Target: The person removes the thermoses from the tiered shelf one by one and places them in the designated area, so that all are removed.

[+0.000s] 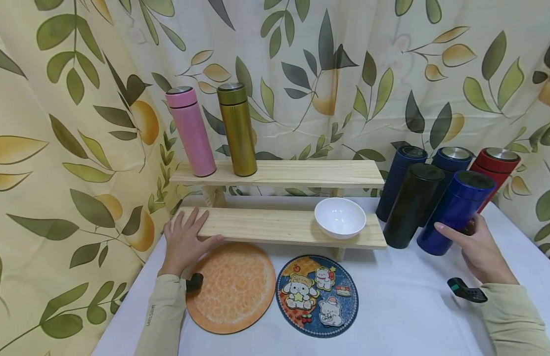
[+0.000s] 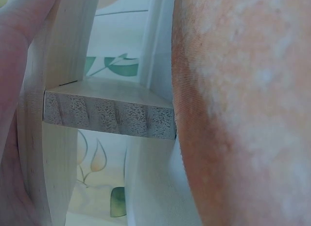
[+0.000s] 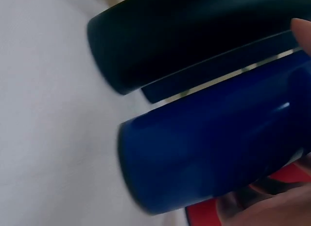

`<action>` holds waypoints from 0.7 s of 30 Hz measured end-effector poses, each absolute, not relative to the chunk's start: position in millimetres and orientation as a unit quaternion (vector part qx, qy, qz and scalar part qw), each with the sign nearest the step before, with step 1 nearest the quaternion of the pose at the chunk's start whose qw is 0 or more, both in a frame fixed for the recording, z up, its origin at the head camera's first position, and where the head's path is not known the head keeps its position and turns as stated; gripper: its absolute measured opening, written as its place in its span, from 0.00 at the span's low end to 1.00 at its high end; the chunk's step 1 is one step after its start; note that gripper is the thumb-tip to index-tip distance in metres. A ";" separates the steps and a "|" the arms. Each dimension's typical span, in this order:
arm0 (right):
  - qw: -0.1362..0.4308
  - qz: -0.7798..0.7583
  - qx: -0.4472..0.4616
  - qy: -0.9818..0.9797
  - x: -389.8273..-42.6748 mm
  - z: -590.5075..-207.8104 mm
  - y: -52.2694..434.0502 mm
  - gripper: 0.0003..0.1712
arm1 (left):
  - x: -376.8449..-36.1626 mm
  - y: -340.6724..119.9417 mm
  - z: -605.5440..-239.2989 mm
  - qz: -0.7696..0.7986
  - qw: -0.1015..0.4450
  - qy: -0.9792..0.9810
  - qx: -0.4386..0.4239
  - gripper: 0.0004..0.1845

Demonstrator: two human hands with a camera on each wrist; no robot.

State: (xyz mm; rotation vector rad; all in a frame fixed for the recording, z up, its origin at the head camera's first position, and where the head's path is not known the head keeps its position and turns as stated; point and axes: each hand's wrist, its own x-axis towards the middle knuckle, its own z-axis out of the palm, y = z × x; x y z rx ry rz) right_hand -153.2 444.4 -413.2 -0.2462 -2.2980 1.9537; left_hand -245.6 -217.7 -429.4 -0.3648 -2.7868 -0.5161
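1. Item in hand: a glossy royal-blue cylindrical metal flask with a dark flat lid. It stands at the front of a cluster of flasks on the white-clothed table, right of the two-tier pale wooden shelf, touching or just beside a black cylindrical flask.
2. Right hand: fingers curled about the blue flask's lower body, index finger laid across its front. The right wrist view shows the flask close against the palm, with a red flask behind.
3. Left hand: spread flat, fingers straight, resting on the left end of the shelf's lower board; it holds nothing.
4. Handling, as judged: rigid and not fragile, moderately heavy if filled. The lacquered wall looks slippery, so a full wrap at mid-body should serve better than a fingertip pinch. Tall and narrow, it would tip readily and could knock its neighbours.
5. Appearance: smooth, reflective, straight-sided; no dents visible. The lid seam is unclear in the blurred wrist view.
6. Other stock: a pink slim flask and a gold slim flask upright on the top board; a white ceramic bowl on the lower board.
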 end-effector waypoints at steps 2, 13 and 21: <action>0.078 0.657 -0.076 -0.746 -150.5 -407.7 442.0 0.60 | -245.9 -218.0 -429.5 -0.180 0.142 -0.965 -0.127 0.52; 0.257 0.741 0.019 -0.621 -136.4 -367.6 428.9 0.48 | -246.4 -218.0 -430.7 -0.179 0.140 -0.966 -0.127 0.53; 0.346 0.737 0.037 -0.580 -121.0 -330.6 414.0 0.50 | -246.6 -219.9 -430.9 -0.178 0.143 -0.965 -0.128 0.53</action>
